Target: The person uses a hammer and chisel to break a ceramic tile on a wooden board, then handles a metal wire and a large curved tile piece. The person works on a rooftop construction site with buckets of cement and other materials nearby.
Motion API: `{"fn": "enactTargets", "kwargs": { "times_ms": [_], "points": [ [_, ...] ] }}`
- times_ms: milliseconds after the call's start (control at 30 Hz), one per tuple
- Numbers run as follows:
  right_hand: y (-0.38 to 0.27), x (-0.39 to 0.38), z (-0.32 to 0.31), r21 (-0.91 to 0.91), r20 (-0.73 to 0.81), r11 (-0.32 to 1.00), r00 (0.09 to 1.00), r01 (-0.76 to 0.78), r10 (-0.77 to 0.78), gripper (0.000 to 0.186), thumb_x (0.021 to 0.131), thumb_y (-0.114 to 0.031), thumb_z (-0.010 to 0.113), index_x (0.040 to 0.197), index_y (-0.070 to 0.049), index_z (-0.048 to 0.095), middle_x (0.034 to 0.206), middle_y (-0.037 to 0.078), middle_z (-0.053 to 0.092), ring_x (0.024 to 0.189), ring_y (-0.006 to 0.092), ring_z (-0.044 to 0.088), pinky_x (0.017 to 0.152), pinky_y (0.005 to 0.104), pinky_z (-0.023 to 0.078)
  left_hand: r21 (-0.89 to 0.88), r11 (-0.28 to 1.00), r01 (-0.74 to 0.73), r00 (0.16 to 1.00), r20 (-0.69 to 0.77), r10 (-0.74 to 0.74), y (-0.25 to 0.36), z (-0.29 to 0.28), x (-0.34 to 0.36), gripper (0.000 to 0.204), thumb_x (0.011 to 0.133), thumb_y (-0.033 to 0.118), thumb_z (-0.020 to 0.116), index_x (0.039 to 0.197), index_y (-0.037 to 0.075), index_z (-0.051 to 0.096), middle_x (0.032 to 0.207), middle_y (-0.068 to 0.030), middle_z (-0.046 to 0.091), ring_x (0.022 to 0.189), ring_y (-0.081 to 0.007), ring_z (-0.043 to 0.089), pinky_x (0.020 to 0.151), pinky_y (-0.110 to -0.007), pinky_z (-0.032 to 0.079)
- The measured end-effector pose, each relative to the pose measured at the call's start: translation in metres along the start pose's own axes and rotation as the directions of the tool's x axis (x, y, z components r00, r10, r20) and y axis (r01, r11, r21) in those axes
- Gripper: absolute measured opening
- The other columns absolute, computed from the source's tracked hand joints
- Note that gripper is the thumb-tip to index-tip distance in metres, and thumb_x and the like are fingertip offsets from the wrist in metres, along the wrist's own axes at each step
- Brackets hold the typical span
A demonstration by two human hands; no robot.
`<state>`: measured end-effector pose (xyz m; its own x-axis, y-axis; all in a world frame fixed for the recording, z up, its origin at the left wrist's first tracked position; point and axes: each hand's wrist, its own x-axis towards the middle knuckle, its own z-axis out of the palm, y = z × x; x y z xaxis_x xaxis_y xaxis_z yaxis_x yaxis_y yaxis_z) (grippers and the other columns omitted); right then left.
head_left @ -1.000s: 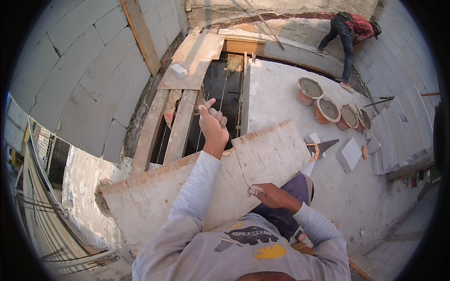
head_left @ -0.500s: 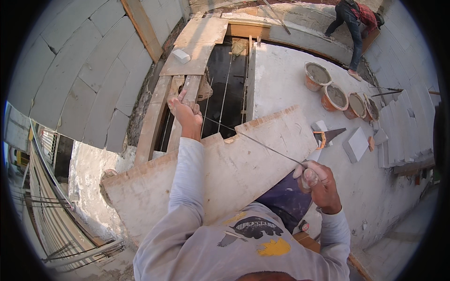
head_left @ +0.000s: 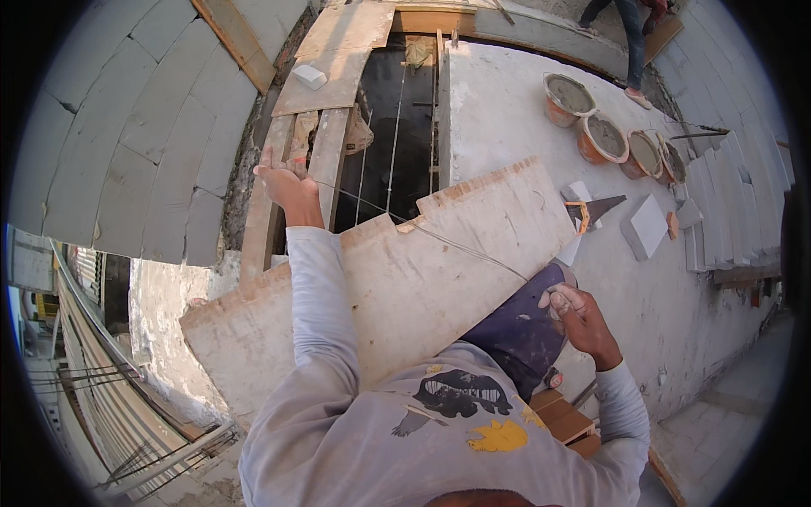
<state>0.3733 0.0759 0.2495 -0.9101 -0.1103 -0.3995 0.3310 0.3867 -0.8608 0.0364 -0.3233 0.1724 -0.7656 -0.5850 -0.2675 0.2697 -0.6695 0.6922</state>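
Observation:
A thin dark wire [head_left: 456,245] stretches across a pale wooden board [head_left: 397,287], which lies slantwise in front of my body. My left hand [head_left: 291,193], raised beyond the board's far edge above the planks, is closed on the wire's far end; its fingertips are somewhat blurred. At the right, beside my dark-trousered knee [head_left: 519,325], my right hand [head_left: 583,321] is closed in a pinch. The near stretch of wire looks doubled and runs toward those fingers, its last bit lost against the dark cloth.
Beyond the board is a dark opening [head_left: 389,127] crossed by rods, flanked by planks [head_left: 270,198]. On the right-hand slab stand several mortar buckets [head_left: 604,138], a handsaw [head_left: 596,209] and a white block [head_left: 644,226]. Another person's legs [head_left: 635,42] show at the far right.
My left hand has moved left, and its raised finger has lowered. The right hand has shifted slightly right. The wire, straight before, now bows slightly. The view has tilted down a little.

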Motion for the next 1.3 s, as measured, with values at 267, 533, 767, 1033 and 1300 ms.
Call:
{"fn": "enactTargets", "kwargs": {
  "times_ms": [267, 533, 767, 1033, 1300],
  "points": [
    [0.003, 0.000, 0.044, -0.266, 0.605, 0.957, 0.793, 0.120, 0.069, 0.024, 0.102, -0.021, 0.051, 0.105, -0.001, 0.065, 0.096, 0.021, 0.064, 0.090, 0.0367, 0.063, 0.082, 0.0431, 0.049, 0.198, 0.952, -0.235, 0.972, 0.029, 0.234, 0.004, 0.029, -0.037, 0.056, 0.110, 0.040, 0.022, 0.128, 0.007, 0.063, 0.099, -0.0079, 0.063, 0.053, -0.0084, 0.034, 0.050, -0.022, 0.033],
    [0.036, 0.037, 0.005, -0.372, 0.177, 0.924, 0.984, 0.088, -0.023, 0.020, 0.090, -0.006, 0.064, 0.107, 0.002, 0.070, 0.087, 0.014, 0.065, 0.076, 0.0239, 0.068, 0.071, 0.0350, 0.055, 0.007, 0.991, -0.135, 0.982, 0.134, 0.133, -0.004, -0.002, 0.004, 0.041, 0.108, 0.027, 0.033, 0.130, 0.002, 0.057, 0.074, -0.0008, 0.042, 0.056, -0.0096, 0.033, 0.050, -0.028, 0.034],
    [0.077, 0.106, 0.059, 0.380, -0.270, 0.921, 0.962, 0.080, 0.028, 0.025, 0.097, -0.011, 0.064, 0.109, 0.011, 0.069, 0.094, 0.011, 0.071, 0.081, 0.0149, 0.068, 0.077, 0.0278, 0.058, 0.101, 0.991, 0.084, 0.979, 0.179, -0.101, -0.003, 0.017, -0.015, 0.028, 0.100, 0.005, 0.052, 0.125, -0.007, 0.054, 0.082, -0.0040, 0.045, 0.070, -0.0155, 0.045, 0.062, -0.032, 0.047],
    [0.119, 0.125, 0.113, 0.414, -0.376, 0.896, 0.927, 0.160, 0.008, 0.023, 0.097, -0.010, 0.064, 0.108, 0.009, 0.070, 0.098, 0.011, 0.073, 0.085, 0.0146, 0.070, 0.080, 0.0272, 0.057, 0.201, 0.980, -0.004, 0.909, 0.408, -0.080, -0.006, 0.020, -0.031, 0.030, 0.101, 0.006, 0.050, 0.125, -0.009, 0.060, 0.093, -0.0049, 0.050, 0.078, -0.0160, 0.050, 0.071, -0.031, 0.049],
    [0.117, 0.125, 0.119, 0.367, -0.417, 0.909, 0.909, 0.197, -0.029, 0.022, 0.098, -0.010, 0.063, 0.108, 0.008, 0.070, 0.098, 0.011, 0.073, 0.087, 0.0153, 0.071, 0.081, 0.0272, 0.057, 0.133, 0.991, 0.031, 0.874, 0.478, -0.091, -0.012, 0.019, -0.030, 0.032, 0.102, 0.008, 0.046, 0.126, -0.010, 0.058, 0.093, -0.0060, 0.051, 0.079, -0.0157, 0.050, 0.070, -0.031, 0.050]
  ]
}}
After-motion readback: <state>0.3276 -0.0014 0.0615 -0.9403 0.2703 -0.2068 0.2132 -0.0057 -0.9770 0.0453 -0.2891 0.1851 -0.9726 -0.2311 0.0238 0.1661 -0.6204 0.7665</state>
